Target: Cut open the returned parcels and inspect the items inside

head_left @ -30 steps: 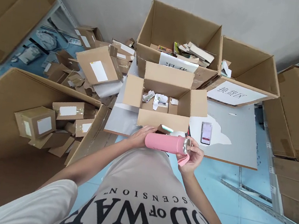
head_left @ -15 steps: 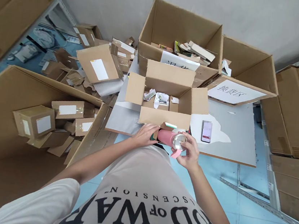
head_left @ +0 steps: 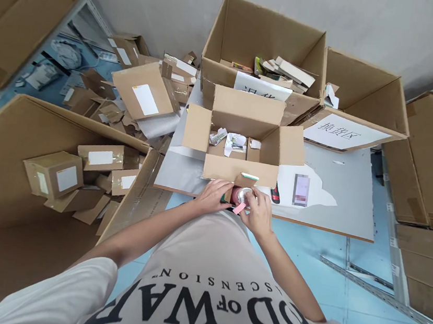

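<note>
Both hands clasp the pink bottle (head_left: 235, 195) at the table's (head_left: 338, 198) near edge. The left hand (head_left: 212, 195) wraps its body, the right hand (head_left: 258, 213) its silver top, just near of the open box (head_left: 239, 171)

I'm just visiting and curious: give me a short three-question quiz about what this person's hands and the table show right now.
1. True or false: both the left hand and the right hand are on the pink bottle.
2. Which lies on the table to the right of the open box? A) a phone B) a pair of scissors C) a mug
3. Fill in: the bottle's shiny metal end faces ____ the camera.

Key
1. True: both hands grip it, just in front of the open box.
2. A: the phone lies flat, apart from the hands.
3. Towards: the round silver end shows between the hands, and a pink strap hangs beside it.
</note>
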Available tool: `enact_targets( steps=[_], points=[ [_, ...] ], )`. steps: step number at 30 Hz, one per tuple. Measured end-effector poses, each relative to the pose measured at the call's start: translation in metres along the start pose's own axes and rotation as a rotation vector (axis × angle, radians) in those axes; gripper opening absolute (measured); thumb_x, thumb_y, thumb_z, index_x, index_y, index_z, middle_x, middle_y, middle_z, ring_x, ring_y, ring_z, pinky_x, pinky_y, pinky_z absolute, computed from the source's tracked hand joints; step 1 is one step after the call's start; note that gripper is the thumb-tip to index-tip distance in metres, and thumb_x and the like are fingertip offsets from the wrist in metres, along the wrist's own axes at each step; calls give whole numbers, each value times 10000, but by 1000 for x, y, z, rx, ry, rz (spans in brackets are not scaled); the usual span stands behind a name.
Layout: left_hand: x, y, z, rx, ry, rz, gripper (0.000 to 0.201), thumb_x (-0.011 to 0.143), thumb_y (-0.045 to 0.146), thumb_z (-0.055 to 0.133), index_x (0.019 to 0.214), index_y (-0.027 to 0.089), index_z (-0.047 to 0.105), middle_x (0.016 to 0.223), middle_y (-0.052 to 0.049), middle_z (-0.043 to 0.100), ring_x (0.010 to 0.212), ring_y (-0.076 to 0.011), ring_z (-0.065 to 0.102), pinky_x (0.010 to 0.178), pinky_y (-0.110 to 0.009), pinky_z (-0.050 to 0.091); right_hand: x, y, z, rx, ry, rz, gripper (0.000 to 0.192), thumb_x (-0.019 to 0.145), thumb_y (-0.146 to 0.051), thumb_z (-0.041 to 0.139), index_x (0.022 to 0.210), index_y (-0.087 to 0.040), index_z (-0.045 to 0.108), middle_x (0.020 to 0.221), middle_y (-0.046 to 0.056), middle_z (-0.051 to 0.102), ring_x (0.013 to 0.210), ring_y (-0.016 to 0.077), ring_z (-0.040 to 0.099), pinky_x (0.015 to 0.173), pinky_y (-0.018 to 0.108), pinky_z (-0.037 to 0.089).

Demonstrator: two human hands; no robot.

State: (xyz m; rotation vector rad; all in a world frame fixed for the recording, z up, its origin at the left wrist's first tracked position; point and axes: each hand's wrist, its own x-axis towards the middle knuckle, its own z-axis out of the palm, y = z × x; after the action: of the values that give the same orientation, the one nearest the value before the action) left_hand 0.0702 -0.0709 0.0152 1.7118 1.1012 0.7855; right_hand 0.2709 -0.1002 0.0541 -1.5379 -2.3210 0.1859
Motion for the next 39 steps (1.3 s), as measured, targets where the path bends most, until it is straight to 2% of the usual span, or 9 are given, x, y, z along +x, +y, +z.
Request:
enact_targets(
  steps=[4,11,16,21,26,30,33,39],
  points=[
    [-2,-1,3,70,16,38,578,690,414,719,1215,213,587,1241,-148,589,1196,-355,486,1048,-499,300,-4,0,16,-34,-20,51,311,781,-297,584,1074,-195,579,1195,154,561,1025,315,494,824,428,412],
    [-7,-7,-5,257,-54,168,687,669,476,691,1268,178,532,1258,-147,580,1195,-333,499,1016,-473,356,3,12,18,23,-61,152,355,772,-301,577,1108,-188,547,1157,125,596,968,286,508,827,394,375],
    [-4,-2,1,389,-6,108,676,707,623,630,1202,168,554,1194,-125,618,1134,-300,541,966,-442,390,3,19,20,55,-70,150,324,777,-319,569,1071,-189,536,1112,119,599,950,275,502,834,385,369],
    [5,10,9,493,0,68,525,812,598,533,1129,182,575,1094,-88,658,992,-255,579,867,-399,400,4,16,19,72,-89,156,280,804,-341,551,1044,-196,534,1089,112,595,925,271,498,816,380,369],
    [6,16,11,576,-2,79,495,832,602,503,1057,169,589,1039,-91,666,967,-255,580,800,-384,378,6,15,13,67,-194,172,306,827,-370,544,1076,-191,537,1153,121,578,954,281,493,796,386,357],
    [4,18,13,610,-20,76,496,850,585,494,1108,169,571,1064,-101,662,988,-263,576,792,-381,367,10,16,4,97,-308,138,351,816,-314,552,1149,-203,535,1268,118,535,1040,294,471,828,407,348],
    [4,16,13,618,-42,60,512,842,588,510,1132,169,565,1096,-112,653,1010,-271,571,803,-386,371,13,16,-1,123,-364,132,392,815,-349,574,1182,-220,532,1304,110,522,1066,299,464,846,420,348],
    [5,9,12,545,-79,62,535,835,567,543,1207,182,537,1191,-111,612,1105,-268,548,880,-402,400,21,17,-5,85,-428,133,307,871,-427,544,1106,-233,579,1187,94,590,1026,275,495,833,391,357]
  ],
)
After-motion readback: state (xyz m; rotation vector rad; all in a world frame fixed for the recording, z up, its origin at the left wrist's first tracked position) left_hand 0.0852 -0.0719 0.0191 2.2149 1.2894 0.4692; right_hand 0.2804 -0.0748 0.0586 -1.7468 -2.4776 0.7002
